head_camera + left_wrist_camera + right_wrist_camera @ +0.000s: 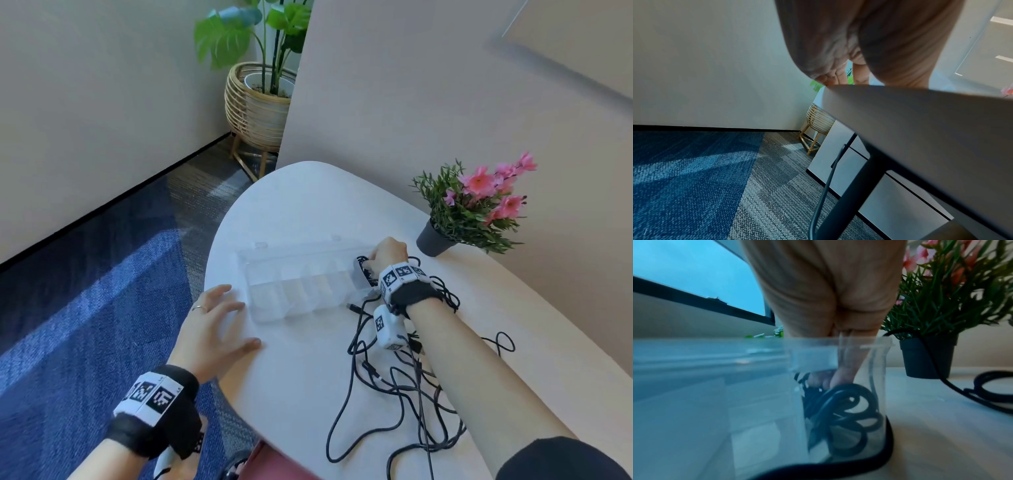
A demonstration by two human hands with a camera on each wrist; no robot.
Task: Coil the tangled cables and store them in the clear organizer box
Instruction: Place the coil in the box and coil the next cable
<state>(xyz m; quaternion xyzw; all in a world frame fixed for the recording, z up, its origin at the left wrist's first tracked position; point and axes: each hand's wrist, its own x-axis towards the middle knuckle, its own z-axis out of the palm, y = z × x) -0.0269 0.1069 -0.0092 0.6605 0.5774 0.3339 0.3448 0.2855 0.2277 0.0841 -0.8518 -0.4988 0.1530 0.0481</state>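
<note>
A clear organizer box [301,284] with several compartments lies open on the white table [308,205]. My right hand [385,255] reaches down into its rightmost compartment. There its fingertips [835,378] grip the top of a coiled black cable [840,415] that sits inside against the clear wall [756,386]. My left hand [222,318] lies flat on the table with fingers spread, the fingertips touching the box's left end. A tangle of black cables [394,377] is spread under and beside my right forearm.
A small dark pot of pink flowers [433,240] stands just right of the box, close to my right hand. One loose cable loop [986,386] lies beside the pot. The table edge [920,121] runs under my left palm; blue carpet lies below.
</note>
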